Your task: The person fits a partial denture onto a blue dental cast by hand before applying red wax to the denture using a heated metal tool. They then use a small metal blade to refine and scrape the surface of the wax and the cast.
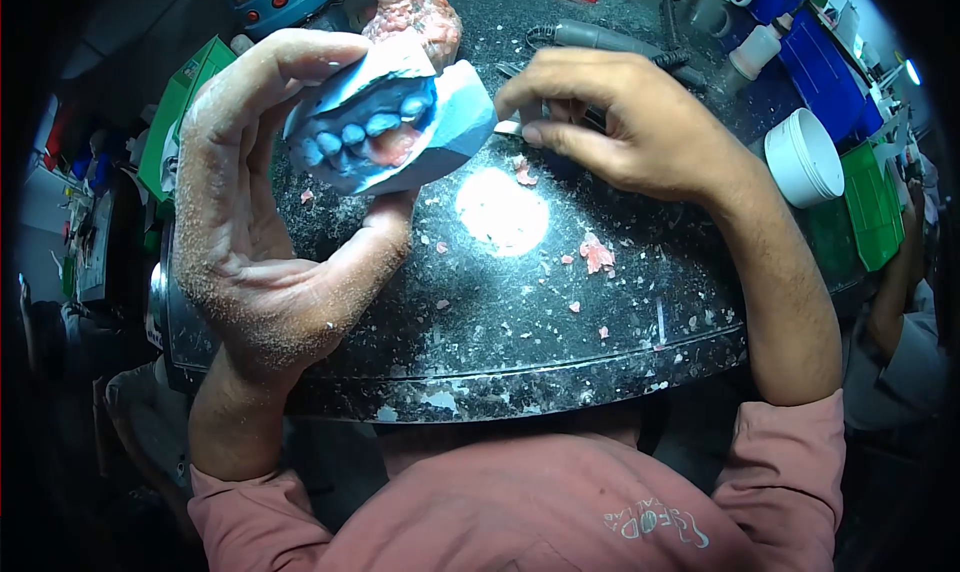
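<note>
My left hand (290,192) is wrapped round a blue dental model (465,117) and holds it up above the bench. A row of teeth on the model faces me, with a patch of pink wax (395,147) beside them. Dust coats my left palm and thumb. Just right of the model, my right hand (630,117) has its fingers curled down towards the thumb. A small whitish piece and a dark, thin item show at its fingertips, mostly hidden by the fingers.
Pink scraps (597,255) and white dust litter the dark bench (480,342). A grey handpiece (600,36) with a coiled cord lies behind my right hand. At the right stands a white tub (803,157) near green and blue bins. A wax-covered lump (425,22) stands at the back.
</note>
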Available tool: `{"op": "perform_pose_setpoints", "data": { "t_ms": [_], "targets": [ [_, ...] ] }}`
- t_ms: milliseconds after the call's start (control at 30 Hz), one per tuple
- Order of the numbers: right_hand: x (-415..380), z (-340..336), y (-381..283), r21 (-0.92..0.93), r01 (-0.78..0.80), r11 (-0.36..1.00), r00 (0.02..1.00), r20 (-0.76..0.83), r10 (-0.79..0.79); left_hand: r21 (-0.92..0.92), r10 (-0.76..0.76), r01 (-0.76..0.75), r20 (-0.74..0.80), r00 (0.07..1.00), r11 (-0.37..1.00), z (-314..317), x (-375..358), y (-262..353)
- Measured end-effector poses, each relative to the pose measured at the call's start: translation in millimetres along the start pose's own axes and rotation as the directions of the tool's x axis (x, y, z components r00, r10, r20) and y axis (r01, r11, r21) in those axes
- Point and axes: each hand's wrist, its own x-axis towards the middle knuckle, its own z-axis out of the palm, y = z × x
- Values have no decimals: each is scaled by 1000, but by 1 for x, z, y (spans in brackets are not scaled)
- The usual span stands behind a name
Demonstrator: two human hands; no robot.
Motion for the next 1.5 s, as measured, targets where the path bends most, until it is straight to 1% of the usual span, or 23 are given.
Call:
{"op": "perform_pose_setpoints", "data": {
  "t_ms": [33,67,133,167,233,267,333,367,400,467,500,633,767,833,933,967,1000,1100,1167,1200,1267,1367,1500],
  "targets": [
    [0,1,1,-12,10,1000,998,58,-9,0,0,0,-1,1000,1000,-1,0,-1],
    [-2,-3,-2,20,-134,991,970,210,126,0,11,-11,9,1000,1000,-2,1,-1],
    [2,-7,-7,42,-213,976,932,310,190,4,20,-20,16,1000,1000,-3,1,-1],
    [1,-5,-4,43,-208,977,933,310,185,5,16,-16,11,1000,1000,-2,1,-1],
    [-2,-1,2,-16,-56,998,974,219,58,11,9,-9,5,1000,1000,-2,1,-1],
    [-1,-1,1,-13,-51,999,975,218,53,9,18,-18,9,1000,1000,-2,1,-2],
    [1,-4,-3,63,-60,996,995,77,55,13,28,-28,13,1000,1000,-1,1,-2],
    [2,-6,-5,150,-114,982,993,40,110,8,18,-19,5,1000,1000,-1,1,-1],
    [2,-6,-7,151,-110,982,994,40,105,3,8,-8,-3,1000,1000,0,1,-1],
    [4,-5,-10,301,-131,945,988,-39,149,-11,8,-8,-10,1000,1000,0,1,-1],
    [5,-3,-9,264,-48,963,994,-86,73,-10,14,-14,-1,1000,1000,-1,1,-1],
    [7,-4,-20,203,38,978,996,-81,-22,-2,12,-12,7,1000,1000,0,0,-1],
    [7,-4,-26,232,18,973,997,-76,-1,19,-14,14,13,1000,1000,-1,0,1],
    [6,-7,-27,322,-226,919,973,27,230,10,-5,5,19,1000,1000,-1,0,1],
    [4,-7,-23,423,-295,857,951,39,308,32,-6,4,47,999,999,-3,1,2],
    [2,0,-16,440,-203,875,966,-55,252,31,-6,5,47,999,1000,-4,1,3],
    [3,-1,-15,439,-204,875,966,-55,253,41,-6,4,52,999,999,-5,0,3],
    [4,-6,-15,514,-262,816,957,27,290,48,-5,3,61,998,999,-6,1,4],
    [4,-8,-17,599,-393,698,897,81,435,47,-5,2,66,998,999,-6,1,5],
    [5,-4,-17,598,-392,699,898,81,433,54,0,-3,65,998,999,-5,0,4],
    [7,4,-16,691,-194,696,939,-74,335,61,6,-9,62,998,998,-5,1,4],
    [6,2,-14,633,-175,754,966,-36,255,85,24,-30,76,997,996,-5,2,4],
    [6,6,-12,592,-180,786,973,-11,230,94,35,-43,86,996,995,-6,3,4]
  ]
}}
